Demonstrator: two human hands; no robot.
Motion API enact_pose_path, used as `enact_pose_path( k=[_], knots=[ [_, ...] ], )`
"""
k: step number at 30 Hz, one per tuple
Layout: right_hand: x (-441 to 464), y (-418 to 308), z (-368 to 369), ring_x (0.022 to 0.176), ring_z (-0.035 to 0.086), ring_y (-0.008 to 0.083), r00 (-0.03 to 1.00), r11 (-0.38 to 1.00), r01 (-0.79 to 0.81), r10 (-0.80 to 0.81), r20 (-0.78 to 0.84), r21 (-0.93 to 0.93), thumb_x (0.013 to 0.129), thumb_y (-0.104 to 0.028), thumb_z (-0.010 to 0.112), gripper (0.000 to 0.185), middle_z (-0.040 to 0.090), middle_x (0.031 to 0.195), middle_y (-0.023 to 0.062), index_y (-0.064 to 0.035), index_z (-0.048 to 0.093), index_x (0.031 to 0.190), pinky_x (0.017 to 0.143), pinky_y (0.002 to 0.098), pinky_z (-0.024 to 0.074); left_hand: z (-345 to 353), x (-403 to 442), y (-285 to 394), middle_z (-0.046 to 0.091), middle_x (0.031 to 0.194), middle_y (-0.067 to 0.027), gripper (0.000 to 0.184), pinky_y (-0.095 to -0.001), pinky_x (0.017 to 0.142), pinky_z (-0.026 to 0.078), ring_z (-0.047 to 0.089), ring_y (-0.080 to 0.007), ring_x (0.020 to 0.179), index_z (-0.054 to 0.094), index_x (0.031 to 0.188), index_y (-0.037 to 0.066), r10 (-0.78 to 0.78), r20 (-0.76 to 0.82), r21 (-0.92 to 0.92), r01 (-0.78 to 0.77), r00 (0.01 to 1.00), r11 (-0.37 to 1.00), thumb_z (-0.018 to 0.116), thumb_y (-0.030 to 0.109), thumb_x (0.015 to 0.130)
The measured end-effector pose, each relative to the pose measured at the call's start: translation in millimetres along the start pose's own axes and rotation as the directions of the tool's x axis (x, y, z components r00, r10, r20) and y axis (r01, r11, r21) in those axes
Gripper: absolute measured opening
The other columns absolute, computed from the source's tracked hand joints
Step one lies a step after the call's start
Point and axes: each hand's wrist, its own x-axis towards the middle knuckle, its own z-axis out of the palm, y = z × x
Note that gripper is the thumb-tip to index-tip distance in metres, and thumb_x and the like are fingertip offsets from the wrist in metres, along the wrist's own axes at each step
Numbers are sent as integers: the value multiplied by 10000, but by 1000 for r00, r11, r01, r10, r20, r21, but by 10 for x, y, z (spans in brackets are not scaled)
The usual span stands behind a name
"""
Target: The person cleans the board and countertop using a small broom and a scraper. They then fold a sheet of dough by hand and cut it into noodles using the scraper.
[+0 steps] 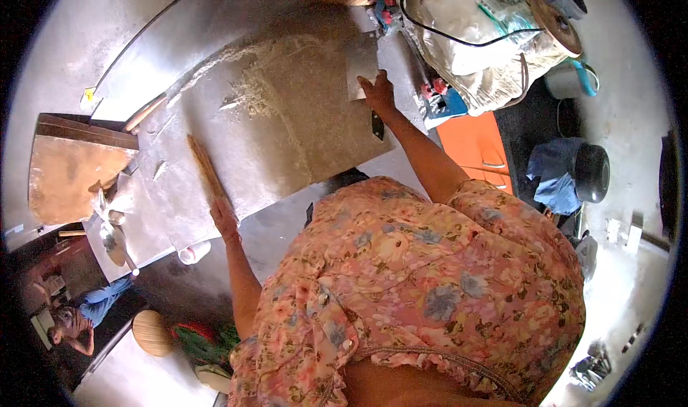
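Note:
My left hand [225, 218] is closed around the base of a straw-coloured hand brush [203, 165], whose long bristles point away over the worktop. Beneath it lies a grey work surface [287, 142] dusted with white powder, thickest in a patch [251, 95] toward the far side. At the right end of that surface, my right hand [380, 92] grips a broad, flat, rectangular metal blade [362, 57]. A dark handle [377, 125] shows just below this hand; whether it belongs to the blade I cannot tell.
A large pale sack [466, 49] with a black cable stands at the right, by an orange cabinet [473, 145]. To the left are a wooden box [79, 178], a rolling pin [145, 113] and a white cup [193, 252]. Another person [75, 321] is at lower left.

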Motion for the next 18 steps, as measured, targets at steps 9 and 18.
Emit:
enact_pose_path(
  k=[9, 18],
  knots=[
    [769, -58, 840, 1095, 588, 425, 996, 995, 93, -92, 18, -47, 803, -444, 692, 684, 608, 1169, 285, 66, 507, 1219, 941, 465, 462, -51, 258, -335, 544, 877, -193, 395, -450, 767, 409, 502, -331, 846, 612, 1019, -18, 199, 12, 388, -188, 980, 902, 480, 353, 990],
    [1146, -1047, 1280, 1120, 550, 428, 956, 980, 183, -195, 217, 75, 814, -466, 668, 760, 584, 1175, 289, 86, 445, 1287, 993, 483, 410, -28, 82, -221, 537, 1058, -231, 375, -478, 899, 377, 473, -389, 1002, 605, 1130, 9, 236, -9, 600, -184, 972, 779, 494, 336, 985]
  ],
)
